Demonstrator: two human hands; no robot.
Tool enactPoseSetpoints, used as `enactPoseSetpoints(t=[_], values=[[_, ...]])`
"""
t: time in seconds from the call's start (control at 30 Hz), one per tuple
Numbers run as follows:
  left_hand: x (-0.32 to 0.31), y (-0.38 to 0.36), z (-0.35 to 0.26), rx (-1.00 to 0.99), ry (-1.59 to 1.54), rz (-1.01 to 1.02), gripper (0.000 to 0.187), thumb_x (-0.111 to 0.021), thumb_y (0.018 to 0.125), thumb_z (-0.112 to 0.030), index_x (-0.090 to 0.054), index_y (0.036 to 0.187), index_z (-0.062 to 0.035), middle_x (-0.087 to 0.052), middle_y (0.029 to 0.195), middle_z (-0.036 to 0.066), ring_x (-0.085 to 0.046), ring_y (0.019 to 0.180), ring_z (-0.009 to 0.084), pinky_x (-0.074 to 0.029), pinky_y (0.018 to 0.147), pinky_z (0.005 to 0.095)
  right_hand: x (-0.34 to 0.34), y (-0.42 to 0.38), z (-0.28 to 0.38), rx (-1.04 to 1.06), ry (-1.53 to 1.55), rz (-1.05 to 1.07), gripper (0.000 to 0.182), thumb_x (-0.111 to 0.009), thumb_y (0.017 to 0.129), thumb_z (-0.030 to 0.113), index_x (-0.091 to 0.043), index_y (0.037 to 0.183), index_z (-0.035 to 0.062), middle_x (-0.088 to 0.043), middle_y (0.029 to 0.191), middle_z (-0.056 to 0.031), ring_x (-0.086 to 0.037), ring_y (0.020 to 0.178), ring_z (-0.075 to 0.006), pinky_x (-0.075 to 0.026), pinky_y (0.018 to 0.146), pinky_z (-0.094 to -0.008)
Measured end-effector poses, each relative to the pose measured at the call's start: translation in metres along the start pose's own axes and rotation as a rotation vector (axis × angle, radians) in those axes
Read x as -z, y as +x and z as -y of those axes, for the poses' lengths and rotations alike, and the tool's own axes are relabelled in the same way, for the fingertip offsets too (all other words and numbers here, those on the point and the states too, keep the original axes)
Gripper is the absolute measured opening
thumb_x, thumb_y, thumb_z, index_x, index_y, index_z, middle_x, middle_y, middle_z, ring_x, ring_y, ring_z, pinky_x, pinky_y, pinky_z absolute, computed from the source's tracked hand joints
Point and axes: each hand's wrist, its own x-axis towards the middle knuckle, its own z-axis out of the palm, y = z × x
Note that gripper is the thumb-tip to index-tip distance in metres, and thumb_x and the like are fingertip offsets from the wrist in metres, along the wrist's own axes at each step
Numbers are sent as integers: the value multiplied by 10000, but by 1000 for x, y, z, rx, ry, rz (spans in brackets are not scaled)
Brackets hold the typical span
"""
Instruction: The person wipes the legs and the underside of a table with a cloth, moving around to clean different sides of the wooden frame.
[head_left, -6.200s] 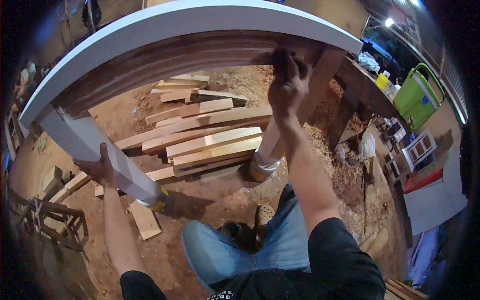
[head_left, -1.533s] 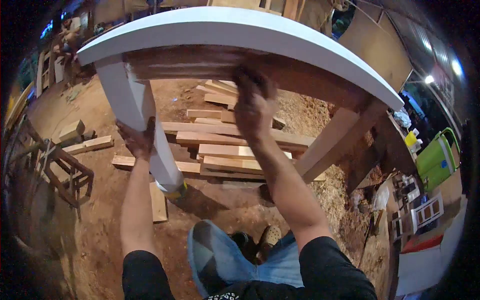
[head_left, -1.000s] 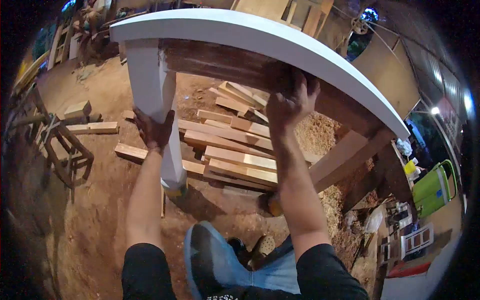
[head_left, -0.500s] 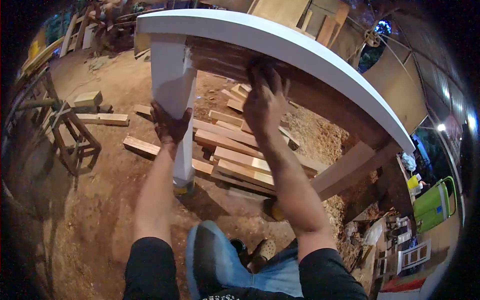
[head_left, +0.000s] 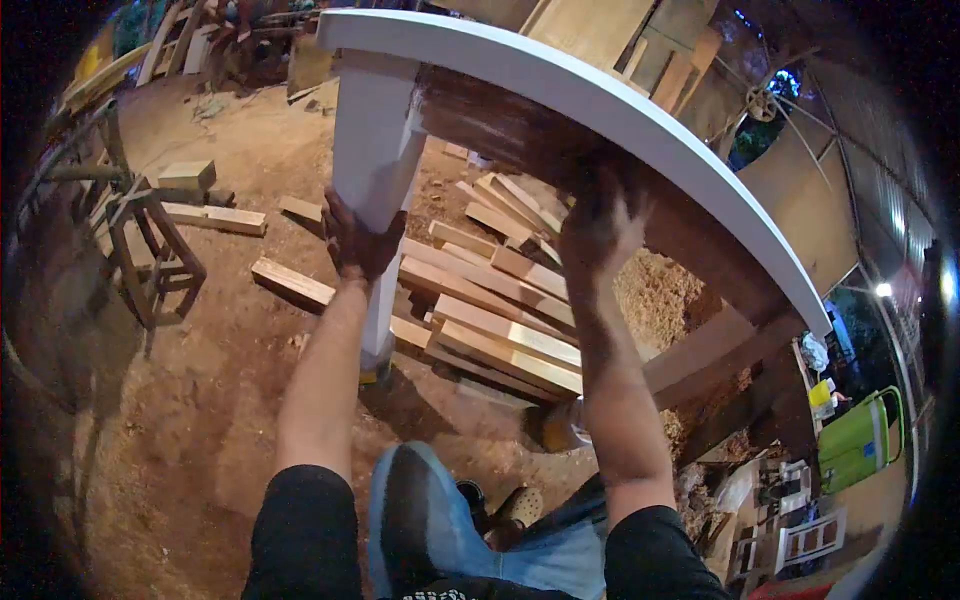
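My left hand (head_left: 362,240) is wrapped round a white table leg (head_left: 372,135), thumb on one side and fingers on the other. The leg stands under a white tabletop (head_left: 600,75) with a curved edge. Below that edge runs a dark brown apron (head_left: 490,125) with whitish streaks near the leg. My right hand (head_left: 603,225) presses at the middle of this apron, fingers bent and blurred by motion. Something dark seems to be under those fingers, but shadow hides what it is.
Several sawn wood pieces (head_left: 490,290) lie on the dirt floor behind the leg, with wood shavings (head_left: 660,300) to their right. A wooden trestle (head_left: 150,250) stands at the left. At the right are a green folding item (head_left: 855,440) and a white frame (head_left: 812,540).
My right hand has slid along the apron to the right, away from the leg. My left hand keeps its hold on the leg. The view has shifted slightly.
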Motion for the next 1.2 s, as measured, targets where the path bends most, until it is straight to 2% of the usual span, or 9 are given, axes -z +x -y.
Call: enactPoseSetpoints(t=[0.13, 0.3, 0.4, 0.53, 0.63, 0.73, 0.87, 1.1, 1.2], values=[[-8, -1, 7, -65, 45, -41, 1233, -770, 710, -552, -71, 1523, 57, -260, 1510, 343, -277, 1397, 495, -300, 1137, 541, -10, 16, 18, 199, -113, 44, 256, -688, 797, 57, -716, 1052, 68, -666, 1093, -154, -602, 1024, -361, -477, 903, -456], [1, -2, -3, 34, 22, 11, 1237, -771, 709, -550, -61, 1528, 47, -261, 1518, 325, -272, 1411, 470, -311, 1133, 536, 15, 3, 2, 133, -75, 21, 265, -674, 781, 19, -718, 1039, 60, -670, 1109, -163, -606, 1055, -371, -463, 956, -464], [-4, -1, 0, 34, 37, 12, 1239, -768, 710, -555, -58, 1530, 44, -256, 1524, 312, -270, 1415, 463, -313, 1134, 529, 9, 21, 3, 68, -16, -71, 353, -606, 777, -18, -710, 1098, 85, -671, 1128, -162, -590, 1090, -388, -408, 983, -578], [-1, -4, -1, 13, 30, -6, 1215, -771, 715, -536, -80, 1528, 45, -267, 1517, 306, -290, 1402, 464, -315, 1134, 523, -10, -5, 18, 128, -74, 137, 382, -611, 776, -15, -698, 1131, 95, -673, 1128, -157, -589, 1108, -391, -390, 1003, -589], [-7, -3, 3, -64, 104, -92, 1192, -782, 718, -496, -92, 1522, 51, -306, 1496, 306, -318, 1383, 470, -309, 1137, 523, -8, -1, 11, 91, -12, 91, 390, -606, 789, -8, -689, 1152, 108, -672, 1149, -150, -583, 1134, -382, -373, 1012, -606], [2, -1, -1, -62, 56, -37, 1177, -782, 721, -485, -101, 1512, 59, -336, 1481, 307, -345, 1362, 478, -306, 1140, 523, -39, 13, 31, 115, 34, -18, 383, -596, 799, -4, -689, 1153, 107, -672, 1152, -149, -585, 1133, -377, -360, 1020, -613], [3, 0, 0, -86, 56, -47, 1154, -796, 703, -472, -138, 1498, 45, -369, 1445, 311, -380, 1327, 480, -324, 1126, 517, -70, -1, 62, 133, 53, 202, 403, -575, 771, -15, -690, 1144, 87, -673, 1152, -160, -591, 1129, -367, -318, 1063, -631], [10, 3, -1, -63, 16, -10, 1143, -784, 675, -509, -187, 1463, 65, -437, 1357, 288, -448, 1227, 468, -353, 1068, 538, -89, 15, 66, 234, -44, 87, 371, -613, 759, 16, -696, 1118, 53, -671, 1196, -127, -607, 1138, -310, -383, 1033, -570], [2, 5, 6, -200, 49, -80, 1143, -769, 679, -526, -187, 1462, 69, -427, 1371, 299, -439, 1240, 477, -337, 1088, 536, -101, 13, 90, 271, 69, 228, 370, -597, 764, 8, -688, 1120, 52, -679, 1180, -121, -609, 1138, -296, -386, 1027, -570]])
